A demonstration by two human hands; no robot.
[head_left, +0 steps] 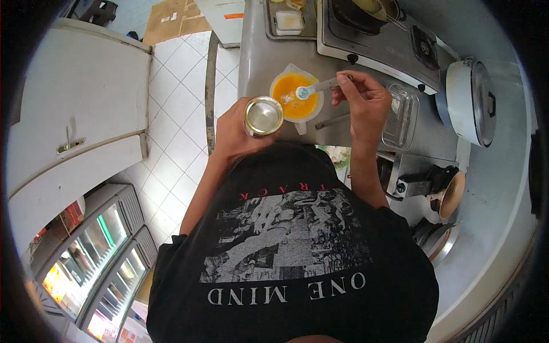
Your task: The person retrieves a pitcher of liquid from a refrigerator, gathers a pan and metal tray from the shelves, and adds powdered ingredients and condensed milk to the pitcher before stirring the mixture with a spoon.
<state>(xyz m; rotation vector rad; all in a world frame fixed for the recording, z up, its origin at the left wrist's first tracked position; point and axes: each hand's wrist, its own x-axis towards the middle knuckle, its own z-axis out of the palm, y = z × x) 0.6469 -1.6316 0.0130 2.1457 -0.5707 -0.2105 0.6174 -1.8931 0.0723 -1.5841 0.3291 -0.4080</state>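
Note:
A clear jug (303,127) with orange-yellow liquid stands on the steel counter (257,63). Wrapped round a jar with a gold rim (263,116), my left hand (233,132) is beside the jug, on its left. My right hand (366,102) pinches the handle of a small, pale measuring spoon (314,89). The spoon's bowl is over the liquid and holds something whitish. Pale specks show on the liquid's surface near the spoon.
A gas stove (366,57) with a dark pan (360,17) is at the back right. A metal tray (274,31) holds small containers. Right of my right hand lies a clear container (400,117); a large lidded pot (469,103) stands beyond. A glass-door fridge (91,257) is lower left.

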